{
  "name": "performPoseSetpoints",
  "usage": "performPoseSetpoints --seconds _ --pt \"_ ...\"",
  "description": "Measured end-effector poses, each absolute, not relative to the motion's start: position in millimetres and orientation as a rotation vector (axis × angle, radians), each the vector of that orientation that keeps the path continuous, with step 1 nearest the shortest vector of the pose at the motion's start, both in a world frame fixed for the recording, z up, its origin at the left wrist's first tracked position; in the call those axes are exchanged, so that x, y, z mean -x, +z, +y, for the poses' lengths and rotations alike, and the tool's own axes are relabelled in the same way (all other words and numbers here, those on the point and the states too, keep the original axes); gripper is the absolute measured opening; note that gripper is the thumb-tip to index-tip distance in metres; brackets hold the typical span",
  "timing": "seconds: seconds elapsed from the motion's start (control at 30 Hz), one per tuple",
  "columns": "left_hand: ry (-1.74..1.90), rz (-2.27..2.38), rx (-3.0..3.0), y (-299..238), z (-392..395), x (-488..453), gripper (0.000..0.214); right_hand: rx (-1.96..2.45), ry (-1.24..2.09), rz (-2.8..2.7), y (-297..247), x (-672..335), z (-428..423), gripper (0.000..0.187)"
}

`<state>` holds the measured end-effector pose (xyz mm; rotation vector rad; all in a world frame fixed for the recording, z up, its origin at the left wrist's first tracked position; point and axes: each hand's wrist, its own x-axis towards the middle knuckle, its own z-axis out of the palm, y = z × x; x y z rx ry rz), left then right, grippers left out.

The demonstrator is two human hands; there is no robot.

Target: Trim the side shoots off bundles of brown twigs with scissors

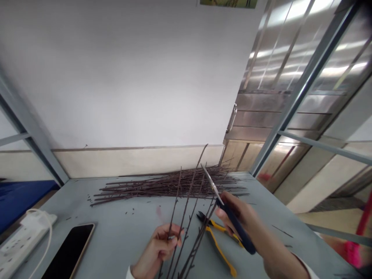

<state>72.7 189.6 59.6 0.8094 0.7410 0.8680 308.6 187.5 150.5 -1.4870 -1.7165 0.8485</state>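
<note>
My left hand (162,244) grips a bunch of thin, dark, branching twigs (186,221) low on their stems, with their tips rising past the blades of the scissors. My right hand (232,213) holds a pair of dark blue-handled scissors (238,229), its steel blades pointing up and left beside the twigs. Just under my right hand lie yellow-handled pliers (218,246) with black jaws. A loose pile of long dark twigs (168,186) lies across the far part of the grey table (122,224), with small cut bits scattered in front of it.
A black smartphone (69,252) and a white power strip (23,242) with its cable lie at the table's near left. The table's far edge meets a white wall. A stainless steel door (261,112) and grey metal frame bars stand at the right.
</note>
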Motion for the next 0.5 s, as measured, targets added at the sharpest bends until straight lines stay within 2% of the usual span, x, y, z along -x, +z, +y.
performPoseSetpoints --seconds 0.13,0.5 --pt "0.804 0.677 -0.796 53 192 -74 0.03 1.547 0.57 -1.773 153 -313 178 0.042" --pt "0.785 0.751 -0.869 67 181 -71 0.022 1.625 0.096 -1.771 162 -313 174 0.044"
